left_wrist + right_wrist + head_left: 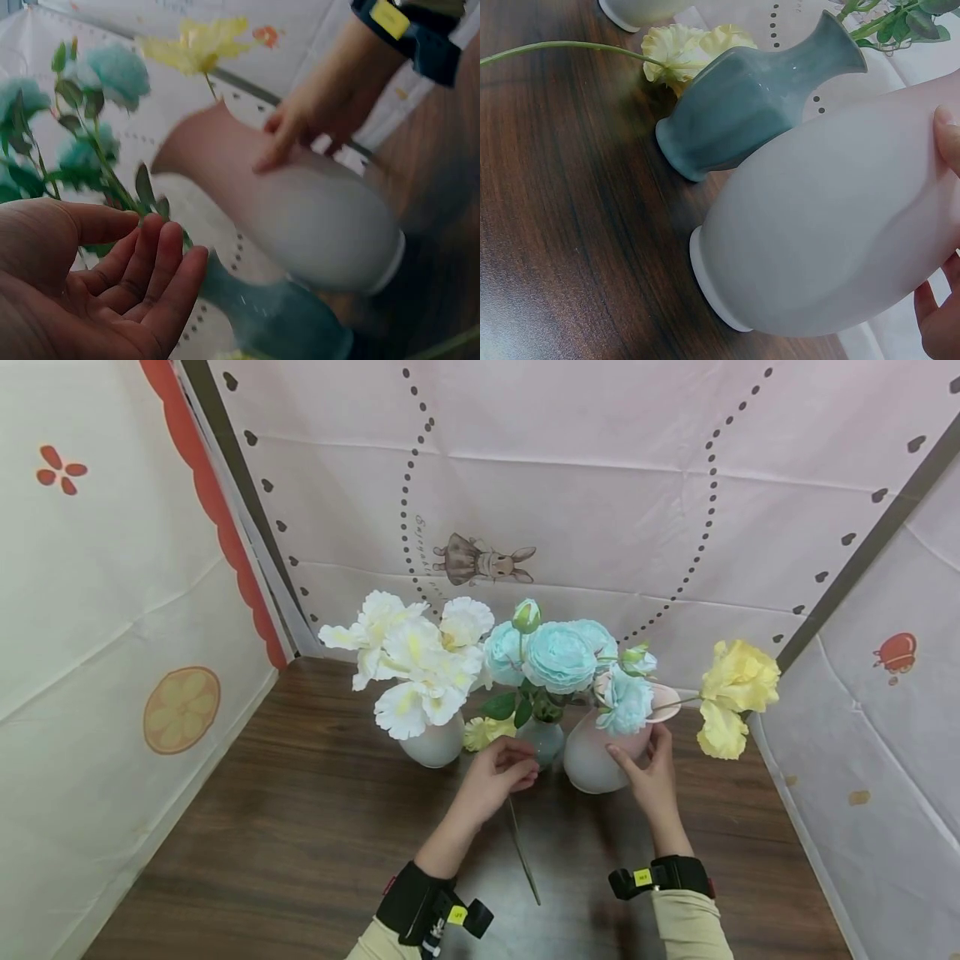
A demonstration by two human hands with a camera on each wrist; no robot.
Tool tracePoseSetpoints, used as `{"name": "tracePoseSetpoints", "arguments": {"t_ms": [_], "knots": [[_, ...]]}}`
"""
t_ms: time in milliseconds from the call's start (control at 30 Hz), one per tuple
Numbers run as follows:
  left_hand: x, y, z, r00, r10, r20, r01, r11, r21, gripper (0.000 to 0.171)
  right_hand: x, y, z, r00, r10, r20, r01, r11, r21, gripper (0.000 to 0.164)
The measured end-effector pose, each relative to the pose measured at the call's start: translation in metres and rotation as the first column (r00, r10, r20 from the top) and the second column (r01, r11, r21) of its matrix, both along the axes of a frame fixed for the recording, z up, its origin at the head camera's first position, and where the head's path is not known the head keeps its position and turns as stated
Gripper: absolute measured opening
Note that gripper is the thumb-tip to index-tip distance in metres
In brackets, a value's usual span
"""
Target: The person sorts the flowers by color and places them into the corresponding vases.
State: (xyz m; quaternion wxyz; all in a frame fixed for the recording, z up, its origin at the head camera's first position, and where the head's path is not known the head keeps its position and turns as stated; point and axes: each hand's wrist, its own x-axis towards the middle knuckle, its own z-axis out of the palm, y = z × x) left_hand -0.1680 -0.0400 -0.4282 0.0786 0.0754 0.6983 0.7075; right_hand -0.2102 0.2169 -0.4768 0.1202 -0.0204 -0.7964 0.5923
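Observation:
My right hand (656, 781) grips a pink-and-white vase (592, 758), thumb on its near side and fingers around the right. A single yellow flower (742, 681) leans far out of this vase's mouth to the right. My left hand (495, 772), fingers loosely bent, is in front of a small teal vase (739, 109). In the left wrist view its thumb and fingertips come close together with nothing visible between them, overlapping the stems behind. Light-blue flowers (561, 657) stand in the teal vase. Another yellow flower (667, 60) lies on the table, its stem (525, 860) pointing toward me.
At the left stands a white vase (435, 745) filled with white flowers (420, 660). All three vases stand close together on the dark wooden table (300, 827). Printed cloth panels (600, 518) enclose the back and both sides.

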Motion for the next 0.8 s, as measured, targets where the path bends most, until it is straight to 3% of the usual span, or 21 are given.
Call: {"name": "tracePoseSetpoints", "arguments": {"t_ms": [333, 567, 800], "knots": [[-0.012, -0.017, -0.047, 0.987, 0.136, 0.087, -0.134, 0.991, -0.023, 0.022, 0.000, 0.000, -0.002, 0.999, 0.000, -0.035, 0.001, 1.000, 0.018, 0.081], [-0.011, -0.022, -0.067, 0.966, 0.194, 0.169, -0.195, 0.981, -0.008, 0.025, 0.000, 0.000, -0.002, 0.999, -0.004, -0.037, 0.005, 1.000, 0.021, 0.081], [-0.011, -0.024, -0.087, 0.944, 0.208, 0.256, -0.220, 0.975, 0.018, 0.030, 0.020, -0.014, 0.035, 1.000, 0.018, -0.011, -0.018, 1.000, -0.010, 0.077]]}}
